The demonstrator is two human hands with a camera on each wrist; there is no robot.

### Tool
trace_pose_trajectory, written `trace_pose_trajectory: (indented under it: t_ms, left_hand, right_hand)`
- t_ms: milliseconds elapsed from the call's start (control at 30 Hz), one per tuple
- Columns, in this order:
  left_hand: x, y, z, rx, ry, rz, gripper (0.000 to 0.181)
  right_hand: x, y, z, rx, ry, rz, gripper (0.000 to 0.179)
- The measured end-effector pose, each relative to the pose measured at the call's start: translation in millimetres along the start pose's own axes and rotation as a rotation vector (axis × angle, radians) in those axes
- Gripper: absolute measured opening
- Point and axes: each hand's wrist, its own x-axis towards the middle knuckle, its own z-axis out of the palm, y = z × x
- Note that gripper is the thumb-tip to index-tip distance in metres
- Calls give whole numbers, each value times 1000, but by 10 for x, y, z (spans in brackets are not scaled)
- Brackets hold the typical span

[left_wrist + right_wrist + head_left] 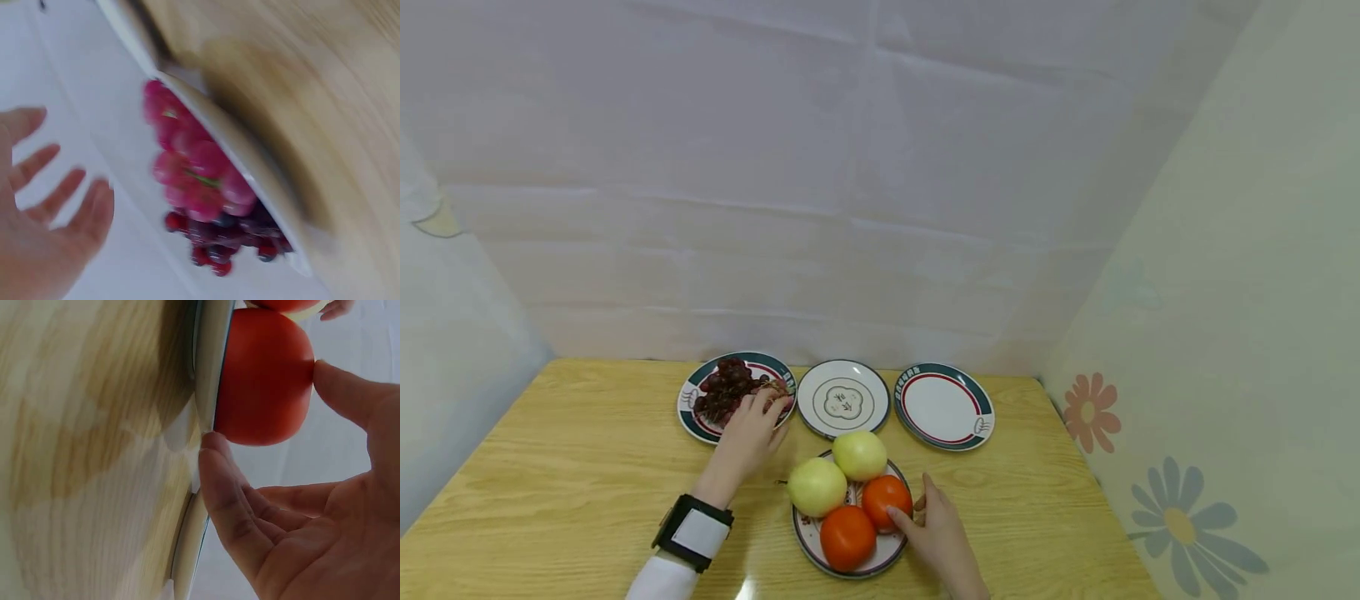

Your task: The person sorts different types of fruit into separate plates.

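My left hand [751, 429] is over the right part of a green-rimmed plate [702, 427] at the back left, which bears dark grapes [727, 385]. Pinkish-red grapes [199, 175] show beside the dark ones in the left wrist view, where the left hand [59, 219] has its fingers spread, apart from the fruit. At the front plate [811, 546], my right hand [936, 533] reaches to the right-hand tomato [887, 502]. Its thumb [347, 390] touches the tomato's side, while its other fingers [219, 478] reach the plate's rim, mostly straight.
On the front plate lie another tomato [847, 538] and two pale green round fruits [817, 487]. Behind stand a white plate [868, 408] with a patterned middle and a green-and-red-rimmed plate [942, 408]. Cloth-covered walls [820, 208] border the wooden table [587, 467].
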Motion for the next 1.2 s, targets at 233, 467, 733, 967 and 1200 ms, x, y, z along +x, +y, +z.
trace_pose_trajectory:
  t_ms: [233, 467, 733, 967, 1200]
  left_hand:
    - [-80, 311, -128, -238, -414, 138, 50]
    - [-142, 420, -174, -292, -562, 222, 57]
    - [-160, 410, -139, -304, -624, 160, 68]
    - [-135, 389, -131, -319, -627, 171, 68]
    - [42, 335, -267, -368, -626, 245, 64]
  right_hand:
    - [-28, 38, 15, -57, -60, -23, 89]
    - [-50, 145, 127, 35, -90, -44, 51]
    - [-57, 152, 184, 194, -104, -26, 54]
    - [-53, 150, 189, 232, -125, 5, 55]
    - [-76, 151, 189, 244, -106, -3, 54]
